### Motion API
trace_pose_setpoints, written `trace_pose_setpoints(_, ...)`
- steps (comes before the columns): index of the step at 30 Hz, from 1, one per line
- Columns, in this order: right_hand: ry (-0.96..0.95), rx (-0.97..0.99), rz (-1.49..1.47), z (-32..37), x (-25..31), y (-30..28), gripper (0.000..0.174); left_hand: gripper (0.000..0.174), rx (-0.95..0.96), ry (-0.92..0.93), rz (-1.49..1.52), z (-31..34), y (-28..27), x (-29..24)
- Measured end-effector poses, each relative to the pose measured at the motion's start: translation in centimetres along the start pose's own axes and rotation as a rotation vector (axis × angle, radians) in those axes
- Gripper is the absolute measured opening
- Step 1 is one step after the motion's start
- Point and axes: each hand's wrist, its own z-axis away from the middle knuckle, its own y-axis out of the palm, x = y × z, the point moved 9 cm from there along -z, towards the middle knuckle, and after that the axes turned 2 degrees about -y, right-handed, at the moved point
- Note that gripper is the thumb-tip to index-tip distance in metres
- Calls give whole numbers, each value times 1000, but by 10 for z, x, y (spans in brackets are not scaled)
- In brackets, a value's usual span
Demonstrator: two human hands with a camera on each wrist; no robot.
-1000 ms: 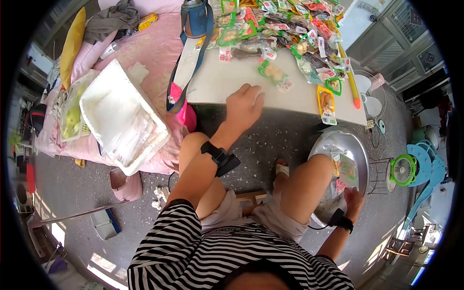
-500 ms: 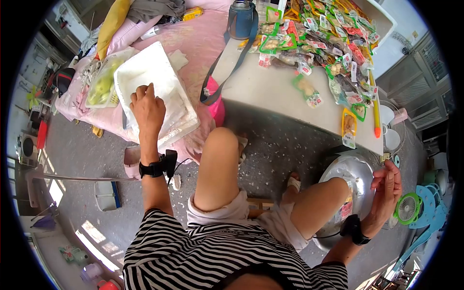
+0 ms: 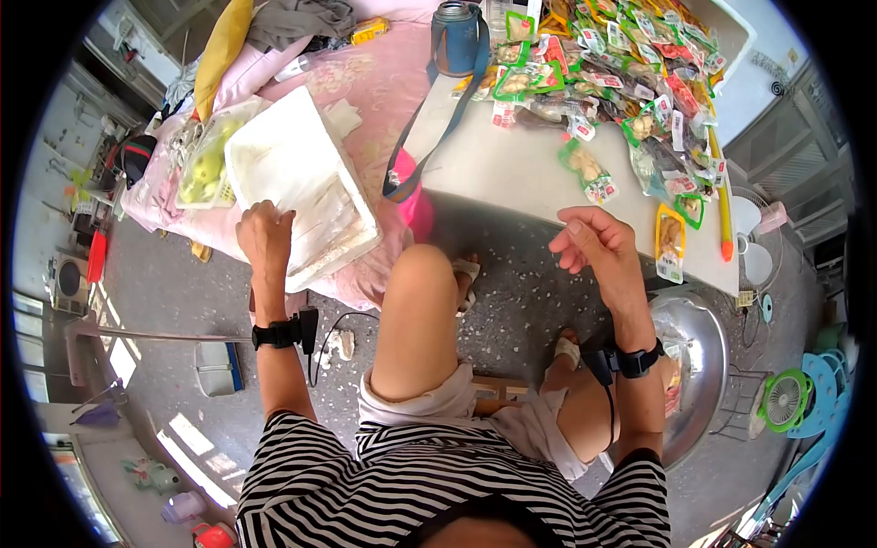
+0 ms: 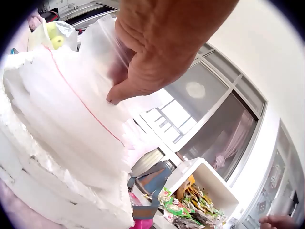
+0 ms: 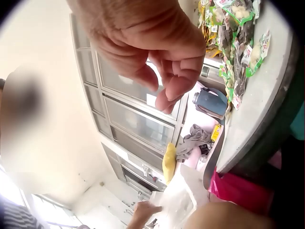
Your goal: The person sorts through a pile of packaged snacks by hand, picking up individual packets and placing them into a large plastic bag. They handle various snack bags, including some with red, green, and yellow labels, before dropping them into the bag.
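My left hand (image 3: 265, 233) is at the near left rim of a white foam box (image 3: 248, 169). In the left wrist view its thumb and fingers pinch a clear plastic zip bag (image 4: 71, 109) with a red line along it, raised above the box. More clear plastic lies inside the box. My right hand (image 3: 598, 251) hovers by the table's near edge, fingers loosely curled and holding nothing. The nearest things to it are a yellow snack packet (image 3: 670, 242) and a green-edged packet (image 3: 589, 171) on the white table (image 3: 512, 169).
Many snack packets (image 3: 585, 82) are heaped on the table beside a blue flask (image 3: 455, 41) with a strap. A metal basin (image 3: 703, 384) stands on the floor at the right. The box sits on a pink bed (image 3: 384, 100) near a basket of green fruit (image 3: 206, 173). A green fan (image 3: 784, 399) stands farther right.
My left hand went from the table edge to the foam box, then to its near rim, drawing up a bag. My right hand left the basin and moved to the table edge.
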Motion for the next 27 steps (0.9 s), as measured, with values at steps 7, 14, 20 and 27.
trace_pose_setpoints(7,122,-4,-55,-17,-60,-9,24,56,-3,-87,-30,-8,-13,-34)
trace_pose_setpoints(14,69,-23,-90,-25,-59,-6,31,52,66,430,287,3,0,-268)
trace_pose_setpoints(20,173,-176,70,-43,-97,-42,38,32,309,559,422,45,85,-375)
trace_pose_setpoints(27,130,-269,298,-62,-106,-55,28,26,259,634,575,60,81,-385)
